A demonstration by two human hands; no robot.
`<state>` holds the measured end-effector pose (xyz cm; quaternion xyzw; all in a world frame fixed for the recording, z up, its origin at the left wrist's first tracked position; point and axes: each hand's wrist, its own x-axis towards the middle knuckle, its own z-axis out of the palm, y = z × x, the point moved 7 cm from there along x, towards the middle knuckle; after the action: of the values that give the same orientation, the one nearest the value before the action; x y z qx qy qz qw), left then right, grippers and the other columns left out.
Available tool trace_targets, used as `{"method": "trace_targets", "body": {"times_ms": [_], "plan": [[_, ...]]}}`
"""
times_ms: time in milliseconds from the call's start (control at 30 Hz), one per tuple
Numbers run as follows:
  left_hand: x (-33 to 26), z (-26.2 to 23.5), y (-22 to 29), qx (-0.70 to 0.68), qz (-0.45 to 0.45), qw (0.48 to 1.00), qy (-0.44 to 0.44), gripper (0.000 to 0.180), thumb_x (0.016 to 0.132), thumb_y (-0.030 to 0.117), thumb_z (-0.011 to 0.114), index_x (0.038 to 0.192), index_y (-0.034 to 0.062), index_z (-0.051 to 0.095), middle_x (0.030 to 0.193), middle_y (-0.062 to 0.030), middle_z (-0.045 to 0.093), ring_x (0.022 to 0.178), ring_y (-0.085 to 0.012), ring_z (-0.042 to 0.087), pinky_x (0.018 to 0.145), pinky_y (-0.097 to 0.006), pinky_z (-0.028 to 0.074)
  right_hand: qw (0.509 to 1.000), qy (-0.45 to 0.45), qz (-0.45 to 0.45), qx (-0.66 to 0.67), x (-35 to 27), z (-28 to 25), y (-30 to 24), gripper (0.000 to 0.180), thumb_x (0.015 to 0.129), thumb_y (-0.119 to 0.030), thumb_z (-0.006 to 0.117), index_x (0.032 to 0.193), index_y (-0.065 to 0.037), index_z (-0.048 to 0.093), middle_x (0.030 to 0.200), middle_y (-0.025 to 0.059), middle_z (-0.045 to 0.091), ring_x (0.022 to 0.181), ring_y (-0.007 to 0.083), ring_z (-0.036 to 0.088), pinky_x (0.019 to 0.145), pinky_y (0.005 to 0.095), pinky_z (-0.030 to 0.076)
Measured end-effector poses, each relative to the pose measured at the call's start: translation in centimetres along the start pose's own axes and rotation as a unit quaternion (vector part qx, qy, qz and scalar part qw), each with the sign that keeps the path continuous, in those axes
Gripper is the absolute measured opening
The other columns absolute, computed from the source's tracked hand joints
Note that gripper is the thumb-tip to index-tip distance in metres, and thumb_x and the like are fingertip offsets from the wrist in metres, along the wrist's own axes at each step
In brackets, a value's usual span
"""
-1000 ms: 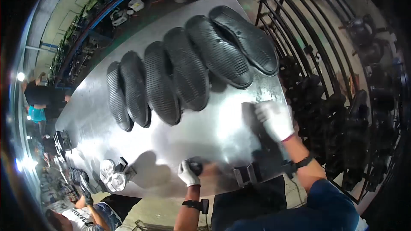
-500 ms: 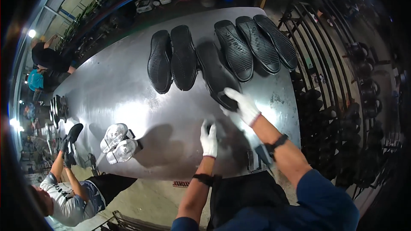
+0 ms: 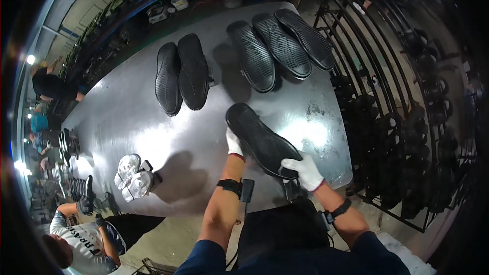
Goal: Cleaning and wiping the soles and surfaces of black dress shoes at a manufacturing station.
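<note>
A black shoe (image 3: 265, 142), its sole turned up, is held above the near part of the metal table. My right hand (image 3: 304, 171), in a white glove, grips its near end, thumb over the sole. My left hand (image 3: 234, 143), gloved too, is at its left side toward the far end; the shoe hides most of those fingers. Two black shoes (image 3: 193, 74) lie sole up at the far left of it. Three more, among them a ribbed-soled shoe (image 3: 252, 57), lie side by side at the far right.
The grey metal table (image 3: 122, 117) has rounded corners. Two silvery rounded pieces (image 3: 135, 177) with dark ends stand on its left part. A black rack (image 3: 377, 61) with many shoes runs along the right. A co-worker (image 3: 81, 239) handles a dark shoe at lower left.
The shoe has left the gap in the far row and come toward me in my right hand. My left hand, free and apart before, has moved up to its left side.
</note>
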<state>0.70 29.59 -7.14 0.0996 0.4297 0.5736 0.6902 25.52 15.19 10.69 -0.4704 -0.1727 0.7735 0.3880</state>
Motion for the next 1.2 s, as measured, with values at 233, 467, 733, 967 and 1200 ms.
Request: {"method": "trace_targets", "body": {"times_ms": [233, 467, 733, 967, 1200], "plan": [[-9.6, 10.0, 1.1, 0.075, 0.1, 0.99, 0.07, 0.054, 0.111, 0.035, 0.05, 0.151, -0.0009, 0.05, 0.141, -0.0154, 0.064, 0.125, -0.0257, 0.062, 0.112, -0.039, 0.047, 0.96, 0.063, -0.234, -0.14, 10.7, -1.8, -12.8, 0.066, 0.094, -0.035, 0.077, 0.142, 0.004, 0.053, 0.125, 0.0156, 0.068, 0.106, 0.0224, 0.068, 0.1, 0.0356, 0.053], [-17.0, 15.0, 1.6, 0.242, 0.11, 0.963, 0.046, 0.058, 0.095, 0.008, 0.073, 0.148, -0.0039, 0.052, 0.134, -0.0095, 0.064, 0.122, -0.0191, 0.06, 0.11, -0.034, 0.046, 0.992, 0.023, -0.119, 0.017, 18.7, 1.3, -17.0, 0.039, 0.096, -0.033, 0.077, 0.111, 0.003, 0.07, 0.089, 0.0127, 0.073, 0.065, 0.0256, 0.07, 0.057, 0.0422, 0.061], [-6.4, 11.6, 8.6, 0.21, 0.08, 0.974, 0.02, 0.056, 0.101, 0.031, 0.072, 0.141, -0.0059, 0.059, 0.129, -0.0104, 0.069, 0.116, -0.0197, 0.066, 0.105, -0.031, 0.049, 0.998, 0.036, -0.03, -0.034, 2.3, -3.4, -6.4, 0.038, 0.098, -0.027, 0.073, 0.122, 0.003, 0.069, 0.103, 0.0112, 0.076, 0.089, 0.022, 0.075, 0.071, 0.0367, 0.062], [-11.2, 10.1, -6.0, 0.284, 0.047, 0.958, 0.002, 0.056, 0.109, 0.032, 0.059, 0.149, -0.0065, 0.052, 0.137, -0.012, 0.065, 0.109, -0.019, 0.067, 0.09, -0.032, 0.056, 0.988, 0.145, -0.045, 0.013, -7.4, -7.7, 2.4, 0.051, 0.091, -0.015, 0.081, 0.135, 0.002, 0.062, 0.121, 0.0084, 0.072, 0.104, 0.0171, 0.069, 0.094, 0.0352, 0.057], [-8.8, 10.8, -11.9, 0.509, 0.07, 0.827, -0.227, 0.021, 0.099, 0.014, 0.064, 0.107, -0.0012, 0.076, 0.09, -0.0104, 0.077, 0.079, -0.0158, 0.067, 0.078, -0.033, 0.055, 0.989, 0.133, -0.062, -0.029, -14.3, -9.1, 7.5, 0.082, 0.085, -0.019, 0.087, 0.154, 0.002, 0.047, 0.145, 0.0091, 0.061, 0.133, 0.0186, 0.055, 0.117, 0.0354, 0.04]]}}
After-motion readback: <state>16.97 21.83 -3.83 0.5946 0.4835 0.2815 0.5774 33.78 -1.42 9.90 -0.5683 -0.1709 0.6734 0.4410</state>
